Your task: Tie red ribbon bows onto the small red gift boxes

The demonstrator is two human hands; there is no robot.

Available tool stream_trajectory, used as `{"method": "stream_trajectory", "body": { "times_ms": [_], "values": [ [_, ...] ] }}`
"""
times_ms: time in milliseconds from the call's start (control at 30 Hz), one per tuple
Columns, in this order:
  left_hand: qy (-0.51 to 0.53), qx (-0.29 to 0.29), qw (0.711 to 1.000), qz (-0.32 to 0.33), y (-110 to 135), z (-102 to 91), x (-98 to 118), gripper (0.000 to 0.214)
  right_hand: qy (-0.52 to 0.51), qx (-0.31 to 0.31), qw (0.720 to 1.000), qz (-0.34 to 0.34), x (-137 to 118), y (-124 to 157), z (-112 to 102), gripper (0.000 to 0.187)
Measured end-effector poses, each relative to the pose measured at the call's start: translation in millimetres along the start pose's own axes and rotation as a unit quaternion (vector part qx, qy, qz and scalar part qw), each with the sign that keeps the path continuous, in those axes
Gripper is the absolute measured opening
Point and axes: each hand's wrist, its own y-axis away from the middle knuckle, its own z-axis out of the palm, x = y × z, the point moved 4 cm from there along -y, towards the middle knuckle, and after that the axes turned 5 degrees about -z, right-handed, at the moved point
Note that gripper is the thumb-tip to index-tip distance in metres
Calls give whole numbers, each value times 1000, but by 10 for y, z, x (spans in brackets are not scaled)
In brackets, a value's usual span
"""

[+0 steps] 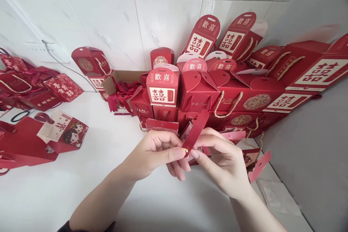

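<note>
A flat red strap [196,130] with a small gold rivet at its lower end is held up at a slant over the white table. Thumb and fingers of my left hand [160,156] pinch it right at the rivet. My right hand [223,163] grips the strap's right side close to that same end, thumb near the rivet. Behind the hands stands a stack of red gift boxes, the closest a box with a white label [162,92]. Parts of other red boxes under the strap are hidden by my fingers.
An open cardboard box [123,76] with dark red ribbons sits against the tiled wall. At left lie red bags and boxes, a flat red carton [24,145] and a black ring [20,116]. A grey panel [312,116] bounds the right; a tissue pack [277,195] lies beside it.
</note>
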Motion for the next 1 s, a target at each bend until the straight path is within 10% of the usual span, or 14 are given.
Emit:
{"method": "stream_trajectory", "body": {
  "times_ms": [600, 1000],
  "values": [
    [101, -69, 990, -72, -102, 42, -104, 27, 102, -66, 992, -45, -24, -14, 4, 9],
    [88, -78, 991, -62, -91, 50, -85, 36, 345, -117, 906, -215, -166, 0, 26, 18]
  ]
}}
